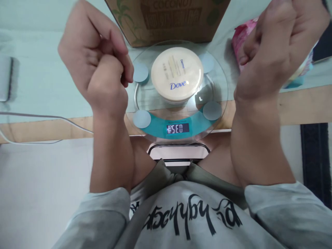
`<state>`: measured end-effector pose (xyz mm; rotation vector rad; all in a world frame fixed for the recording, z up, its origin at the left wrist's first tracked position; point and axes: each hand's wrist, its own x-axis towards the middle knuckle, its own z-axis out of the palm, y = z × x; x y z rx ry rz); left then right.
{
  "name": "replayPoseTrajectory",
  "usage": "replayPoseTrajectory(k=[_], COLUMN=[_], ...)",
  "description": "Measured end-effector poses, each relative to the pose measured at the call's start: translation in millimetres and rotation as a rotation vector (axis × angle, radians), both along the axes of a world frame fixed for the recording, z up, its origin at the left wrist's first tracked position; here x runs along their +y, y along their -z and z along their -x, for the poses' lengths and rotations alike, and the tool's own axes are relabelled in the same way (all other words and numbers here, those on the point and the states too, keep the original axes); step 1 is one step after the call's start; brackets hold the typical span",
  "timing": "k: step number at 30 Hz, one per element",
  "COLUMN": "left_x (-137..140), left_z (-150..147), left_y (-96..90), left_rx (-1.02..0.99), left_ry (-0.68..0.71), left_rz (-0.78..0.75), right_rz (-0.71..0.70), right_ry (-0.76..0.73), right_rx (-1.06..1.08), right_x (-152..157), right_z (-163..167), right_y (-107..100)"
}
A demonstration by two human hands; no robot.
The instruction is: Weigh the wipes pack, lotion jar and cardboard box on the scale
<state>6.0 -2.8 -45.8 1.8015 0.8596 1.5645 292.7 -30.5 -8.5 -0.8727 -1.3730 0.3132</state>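
Observation:
A round cream-coloured Dove tub point(177, 73) sits, lid up, on a clear glass scale point(160, 103) with a teal front band. Digits glow on the scale's small display point(177, 128). My left hand point(97, 60) is raised at the left of the tub, its fingers curled into a loose fist with nothing visible in them. On the other side, my right hand point(277, 48) is also lifted and closed, in front of a pink package point(243, 34) that it partly hides. Neither hand appears to touch the tub.
Behind the scale stands a brown cardboard box point(171, 24) with coconut print. A pale device point(5, 77) lies at the far left, and cables point(52, 117) run over the table edge. A dark flat object point(324, 43) is at the far right. The scale overhangs the wooden front edge point(303, 105).

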Motion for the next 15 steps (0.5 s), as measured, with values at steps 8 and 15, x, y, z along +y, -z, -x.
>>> replayPoseTrajectory(k=[8,15], left_x=[-43.7,-23.2], left_z=[-43.2,-19.3], left_y=[-30.1,-28.4], left_rx=[0.350,0.614], left_ry=[0.079,0.243], left_rz=[0.047,-0.098], right_rz=[0.049,0.047], right_ry=[0.058,0.010], right_rx=[-0.055,-0.026], right_x=[-4.2,2.2], right_z=[-0.6,-3.2], right_y=[-9.5,-0.5])
